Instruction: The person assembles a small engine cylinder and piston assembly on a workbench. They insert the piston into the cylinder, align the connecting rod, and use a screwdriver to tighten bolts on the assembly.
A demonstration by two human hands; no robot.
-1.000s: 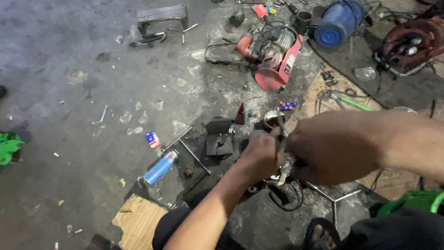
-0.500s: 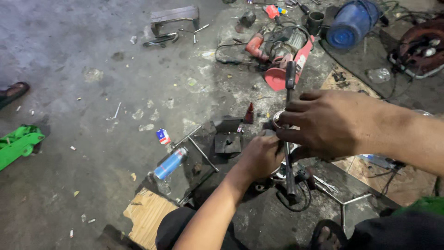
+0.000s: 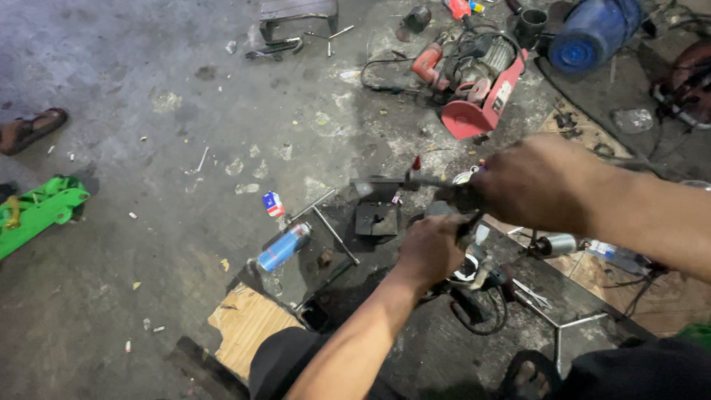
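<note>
While a blue drum (image 3: 592, 33) and a red power tool (image 3: 481, 89) sit far right on the stained concrete floor (image 3: 148, 148), a blue spray can (image 3: 285, 247) lies left of the work. Mid-scene, the right hand (image 3: 537, 181) is clenched round a dark metal rod (image 3: 392, 180) lying level, pointing left; the left hand (image 3: 433, 248) grips a small grinder (image 3: 474, 270) beneath.

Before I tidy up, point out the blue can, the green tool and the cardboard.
Blue can (image 3: 284, 248), head view, middle of its body.
Green tool (image 3: 41, 211), head view, its flat arm.
Cardboard (image 3: 248, 330), head view, bare top face.
</note>
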